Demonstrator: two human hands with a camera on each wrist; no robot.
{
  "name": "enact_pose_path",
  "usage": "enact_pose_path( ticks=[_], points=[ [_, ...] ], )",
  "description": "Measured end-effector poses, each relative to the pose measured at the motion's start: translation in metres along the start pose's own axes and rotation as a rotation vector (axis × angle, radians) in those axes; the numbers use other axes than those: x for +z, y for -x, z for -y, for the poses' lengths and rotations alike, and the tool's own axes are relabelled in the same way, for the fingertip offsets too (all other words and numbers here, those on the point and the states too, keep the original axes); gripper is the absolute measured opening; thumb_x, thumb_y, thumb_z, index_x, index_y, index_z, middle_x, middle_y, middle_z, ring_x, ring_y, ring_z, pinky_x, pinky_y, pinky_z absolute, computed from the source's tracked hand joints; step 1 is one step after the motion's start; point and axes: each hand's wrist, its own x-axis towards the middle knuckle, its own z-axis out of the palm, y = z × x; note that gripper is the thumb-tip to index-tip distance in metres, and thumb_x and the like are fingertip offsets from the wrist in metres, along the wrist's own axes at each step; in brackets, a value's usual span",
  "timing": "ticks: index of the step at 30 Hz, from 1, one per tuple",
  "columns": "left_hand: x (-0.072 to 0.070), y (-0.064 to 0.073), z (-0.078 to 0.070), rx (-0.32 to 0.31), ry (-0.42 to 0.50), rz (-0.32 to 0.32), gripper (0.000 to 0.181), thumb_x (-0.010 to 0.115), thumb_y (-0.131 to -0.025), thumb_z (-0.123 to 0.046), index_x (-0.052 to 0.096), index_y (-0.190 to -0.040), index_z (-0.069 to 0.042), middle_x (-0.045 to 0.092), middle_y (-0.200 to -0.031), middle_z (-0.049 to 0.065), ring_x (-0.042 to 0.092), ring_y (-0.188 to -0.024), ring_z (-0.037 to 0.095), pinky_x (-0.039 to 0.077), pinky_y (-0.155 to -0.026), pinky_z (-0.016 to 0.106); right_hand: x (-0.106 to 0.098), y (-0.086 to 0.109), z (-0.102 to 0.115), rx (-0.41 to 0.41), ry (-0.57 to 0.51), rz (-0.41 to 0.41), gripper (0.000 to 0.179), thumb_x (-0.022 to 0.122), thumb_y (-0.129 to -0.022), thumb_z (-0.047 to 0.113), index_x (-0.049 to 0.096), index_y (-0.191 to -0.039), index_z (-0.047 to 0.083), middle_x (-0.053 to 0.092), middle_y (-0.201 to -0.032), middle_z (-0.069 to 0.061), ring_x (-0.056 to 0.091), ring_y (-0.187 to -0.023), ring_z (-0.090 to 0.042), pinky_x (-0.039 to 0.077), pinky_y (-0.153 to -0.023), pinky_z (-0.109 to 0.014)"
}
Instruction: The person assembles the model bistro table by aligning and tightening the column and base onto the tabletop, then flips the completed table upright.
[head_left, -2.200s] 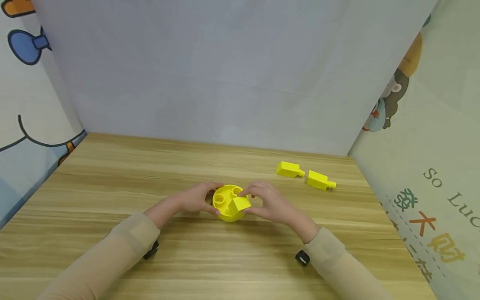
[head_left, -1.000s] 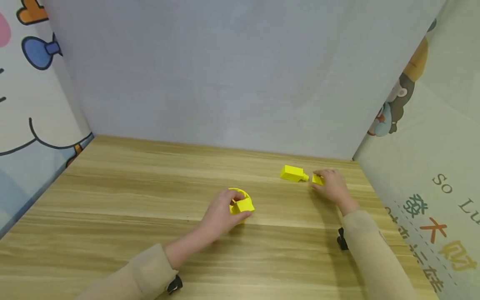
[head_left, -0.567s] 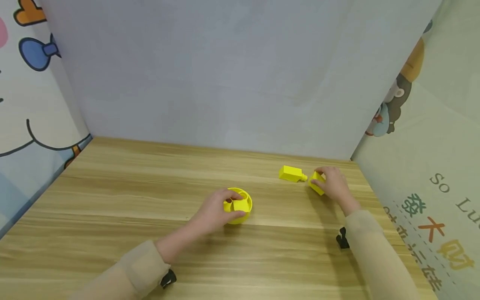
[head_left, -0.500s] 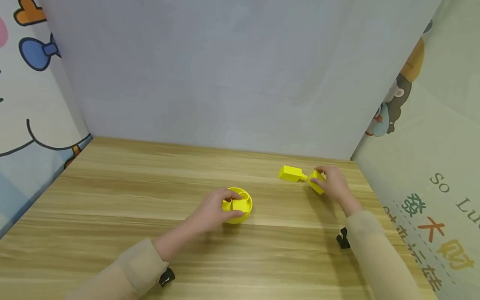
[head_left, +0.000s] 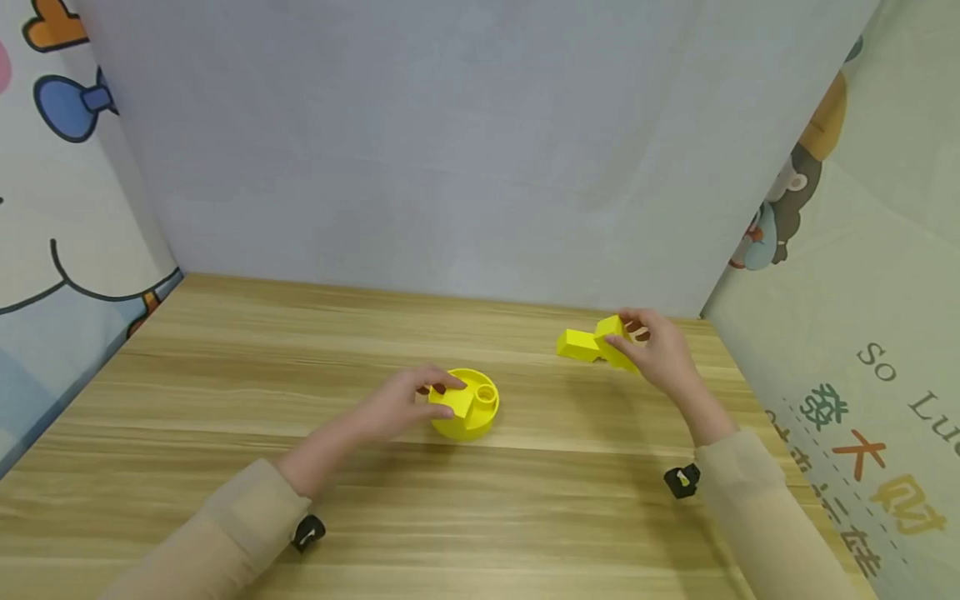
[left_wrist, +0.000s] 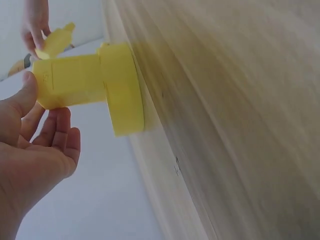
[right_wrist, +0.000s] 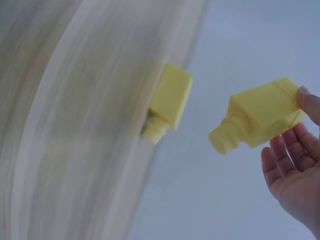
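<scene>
A round yellow base (head_left: 480, 423) with a ring-shaped socket (head_left: 486, 395) lies flat on the table. One yellow bottle-shaped block (left_wrist: 70, 80) stands upright in it, neck end down, and my left hand (head_left: 397, 404) pinches its top end between thumb and fingers. Off to the right, my right hand (head_left: 660, 354) grips a second bottle-shaped block (right_wrist: 267, 110) by its wide end, raised above the table with the ridged neck free. Behind that one, a third block (head_left: 576, 345) rests on its side; its neck is hidden in the head view but shows in the right wrist view.
The wood-grain table (head_left: 360, 508) ends at a pale grey backdrop (head_left: 450, 167). Printed cartoon panels flank it left and right. A black wrist device (head_left: 307, 532) sits under the left cuff, another black device (head_left: 682, 481) under the right.
My right hand left the base, took hold of the nearer lying block and raised it, tilting it. My left hand shifted from the base's rim to the standing block; the base has turned.
</scene>
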Motion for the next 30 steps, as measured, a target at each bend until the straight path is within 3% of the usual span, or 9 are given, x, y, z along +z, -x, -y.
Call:
enact_pose_path(
  ticks=[9,14,17,23,30],
  points=[
    [-0.019,-0.003,0.015,0.007,0.008,0.047,0.035,0.065,-0.089,-0.014,0.060,-0.123,-0.007,0.061,-0.124,0.004,0.053,-0.108,0.021,0.045,-0.095,0.042,0.001,0.011,0.039,-0.097,-0.172,-0.101,0.041,0.071,-0.084,0.011,0.058,-0.120,-0.004,0.059,-0.113,-0.019,0.057,-0.099,-0.030,0.053,-0.081,-0.043],
    [-0.029,-0.005,0.020,-0.001,0.031,0.083,0.035,0.062,-0.091,-0.012,0.060,-0.126,-0.009,0.060,-0.125,0.004,0.052,-0.108,0.021,0.044,-0.095,0.041,0.009,0.018,0.054,-0.165,-0.255,-0.146,0.041,0.073,-0.081,0.006,0.058,-0.117,-0.006,0.060,-0.111,-0.018,0.057,-0.097,-0.029,0.053,-0.080,-0.039],
    [-0.034,-0.006,0.023,0.027,0.047,0.101,0.035,0.061,-0.091,-0.010,0.059,-0.127,-0.006,0.060,-0.127,0.008,0.054,-0.111,0.024,0.045,-0.095,0.042,0.017,0.022,0.063,-0.194,-0.321,-0.166,0.041,0.073,-0.079,0.004,0.059,-0.116,-0.005,0.060,-0.109,-0.017,0.057,-0.096,-0.027,0.054,-0.081,-0.035],
    [-0.041,-0.010,0.032,0.035,0.085,0.125,0.037,0.057,-0.094,-0.008,0.056,-0.130,-0.008,0.056,-0.133,0.009,0.055,-0.114,0.024,0.048,-0.093,0.038,0.034,0.029,0.078,-0.199,-0.506,-0.160,0.037,0.072,-0.079,0.000,0.059,-0.114,-0.004,0.060,-0.109,-0.016,0.057,-0.094,-0.023,0.053,-0.082,-0.023],
    [-0.041,-0.009,0.032,-0.022,0.089,0.084,0.046,0.062,-0.092,-0.019,0.051,-0.135,-0.009,0.054,-0.134,0.011,0.052,-0.114,0.025,0.047,-0.094,0.039,0.059,0.031,0.087,-0.149,-0.668,-0.122,0.038,0.070,-0.081,0.000,0.056,-0.117,-0.003,0.056,-0.109,-0.014,0.056,-0.099,-0.015,0.052,-0.087,-0.026]
  ],
)
